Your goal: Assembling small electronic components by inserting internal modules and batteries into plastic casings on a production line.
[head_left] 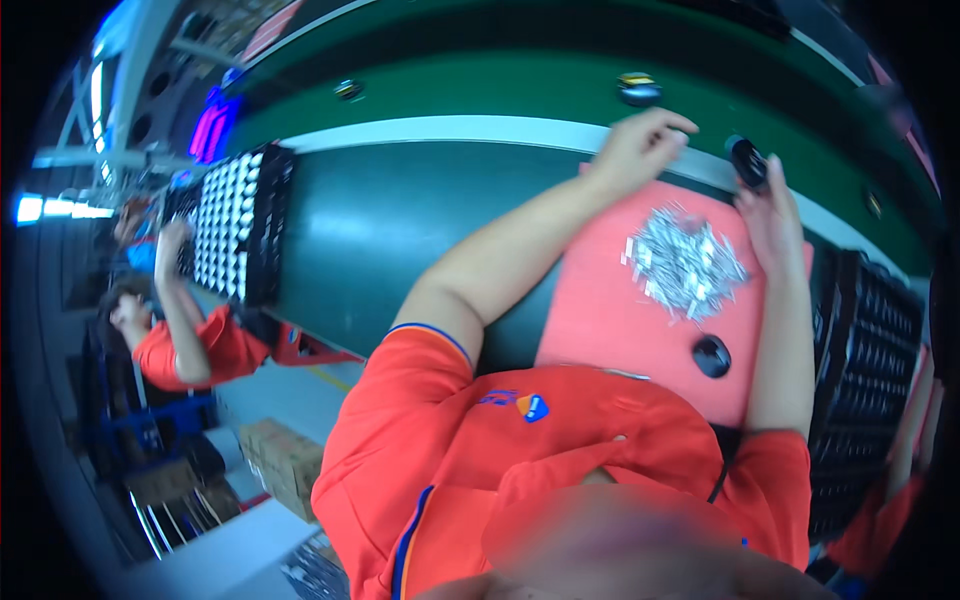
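Observation:
My right hand (pixel 772 215) holds a small black oval part (pixel 747 163) between thumb and fingers, beside the white edge of the conveyor. Over that same edge, my left hand (pixel 637 152) has its fingers partly bent and apart, with nothing visible in them. Just beyond it, a rounded dark part with a yellow band (pixel 638 90) lies on the green conveyor belt (pixel 480 85). Between my forearms is a pink mat (pixel 590 310) bearing a loose heap of small silvery strips (pixel 685 262). A second black rounded part (pixel 711 356) rests on the mat, nearer my body.
Black trays (pixel 868 350) stand close by my right forearm. Farther left, a stack of trays with rows of white pieces (pixel 228 225) sits on the dark green tabletop (pixel 370 220). A co-worker in a red shirt (pixel 190 350) is beyond it. Cardboard boxes (pixel 280 462) are lower left.

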